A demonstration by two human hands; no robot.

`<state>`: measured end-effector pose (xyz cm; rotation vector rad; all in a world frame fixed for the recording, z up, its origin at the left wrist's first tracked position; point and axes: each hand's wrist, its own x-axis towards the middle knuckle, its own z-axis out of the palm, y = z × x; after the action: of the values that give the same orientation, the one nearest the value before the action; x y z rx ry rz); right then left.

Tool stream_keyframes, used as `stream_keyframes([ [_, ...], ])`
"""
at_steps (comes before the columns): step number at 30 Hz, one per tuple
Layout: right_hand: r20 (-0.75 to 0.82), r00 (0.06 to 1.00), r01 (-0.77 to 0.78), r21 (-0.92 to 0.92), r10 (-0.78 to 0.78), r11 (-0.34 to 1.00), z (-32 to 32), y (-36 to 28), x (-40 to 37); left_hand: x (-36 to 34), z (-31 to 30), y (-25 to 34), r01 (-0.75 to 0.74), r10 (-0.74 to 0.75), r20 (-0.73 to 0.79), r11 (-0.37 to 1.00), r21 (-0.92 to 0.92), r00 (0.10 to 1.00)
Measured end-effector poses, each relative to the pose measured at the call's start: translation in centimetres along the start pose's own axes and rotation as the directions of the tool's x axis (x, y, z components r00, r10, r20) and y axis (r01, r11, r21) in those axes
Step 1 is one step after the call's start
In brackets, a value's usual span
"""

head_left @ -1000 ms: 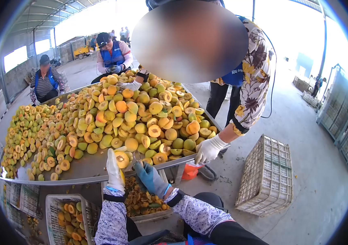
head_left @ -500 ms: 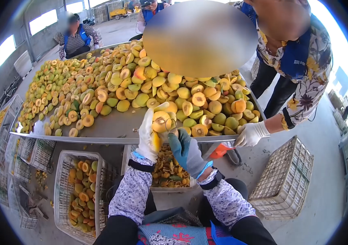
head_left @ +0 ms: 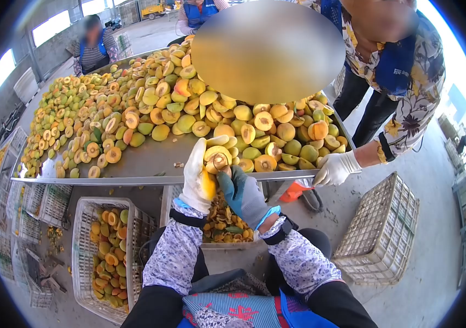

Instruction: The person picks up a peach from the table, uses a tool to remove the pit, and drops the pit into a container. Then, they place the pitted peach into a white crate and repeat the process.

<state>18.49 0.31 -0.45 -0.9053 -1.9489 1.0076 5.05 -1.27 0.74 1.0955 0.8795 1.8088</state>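
My left hand [head_left: 195, 177], in a white glove with yellow stains, holds a yellow peach half [head_left: 217, 157] above the table's near edge, its cut face and brown centre turned up. My right hand [head_left: 242, 194], in a grey and teal glove, is closed at the lower right of that half. It pinches a small pitting tool [head_left: 225, 170], mostly hidden by the fingers, whose tip meets the fruit's centre. Many peach halves [head_left: 151, 98] are heaped on the metal table [head_left: 151, 157] beyond. Beneath my hands stands a crate [head_left: 227, 246] with fruit scraps and pieces.
A white crate [head_left: 83, 246] of peach halves stands at my left. On the right an upturned crate [head_left: 378, 229] rests on the floor. A co-worker's gloved hand [head_left: 338, 168] touches the table's right corner. Other people stand at the far side. An orange object [head_left: 297, 191] lies under the table.
The view has shifted slightly. My right hand has moved a little left and in against the peach half, and the tool's thin loop is now less visible.
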Motion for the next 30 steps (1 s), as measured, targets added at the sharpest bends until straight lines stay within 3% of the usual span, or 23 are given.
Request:
stream_keyframes([
  [3,0.013,1.0,-0.003,-0.125,0.004,0.992,-0.3,-0.4,-0.1,-0.1,-0.1,-0.4,-0.042,0.041,0.024,0.998,0.048,0.999],
  [6,-0.003,0.998,0.054,0.237,-0.055,0.97,1.2,1.7,0.0,-0.5,0.8,0.4,-0.055,0.054,0.017,0.997,0.058,0.998],
  [9,0.006,0.998,0.059,0.447,-0.069,0.893,3.2,3.6,0.0,-0.5,1.1,0.1,0.034,-0.036,-0.01,0.994,-0.103,0.999],
  [10,0.0,0.999,0.032,0.463,-0.036,0.886,3.6,3.7,-0.2,-0.5,0.9,0.0,0.073,-0.076,-0.015,0.983,-0.169,0.997],
  [13,-0.02,1.0,0.016,0.505,-0.006,0.863,4.2,3.7,-0.5,-0.8,0.7,-0.1,0.014,-0.014,-0.008,0.998,0.066,1.0],
  [16,0.101,0.991,-0.136,0.626,0.093,0.768,3.9,3.2,-0.7,-0.9,1.3,0.8,0.089,-0.093,-0.029,0.99,-0.112,0.995],
  [19,0.102,0.995,-0.072,0.591,0.015,0.804,3.2,3.4,-0.5,-0.4,0.4,1.0,0.12,-0.109,0.075,0.979,-0.164,0.991],
  [22,0.104,0.989,0.072,0.258,-0.102,0.963,0.8,3.2,0.0,0.3,-0.7,2.4,0.281,-0.24,0.177,0.924,-0.258,0.954],
  [25,0.049,0.985,0.174,-0.188,-0.168,0.967,-0.3,2.9,-0.1,0.0,-1.2,1.6,0.195,-0.188,0.103,0.978,-0.067,0.977],
  [26,0.074,0.992,0.116,-0.186,-0.104,0.976,-0.6,2.6,0.1,0.2,-1.4,0.4,0.208,-0.204,0.047,0.974,-0.094,0.978],
  [27,0.089,0.993,0.101,-0.218,-0.084,0.971,-0.8,2.0,0.1,0.1,-1.4,0.0,0.077,-0.081,0.027,0.992,0.104,0.996],
  [29,0.113,0.993,0.074,-0.283,-0.043,0.956,-1.2,1.2,0.1,-0.1,-1.2,-0.8,-0.179,0.168,0.068,0.858,0.481,0.984],
  [30,0.127,0.991,0.082,-0.253,-0.05,0.964,-1.0,1.5,0.0,-0.2,-0.8,-0.3,-0.083,0.087,0.006,0.928,0.364,0.996],
])
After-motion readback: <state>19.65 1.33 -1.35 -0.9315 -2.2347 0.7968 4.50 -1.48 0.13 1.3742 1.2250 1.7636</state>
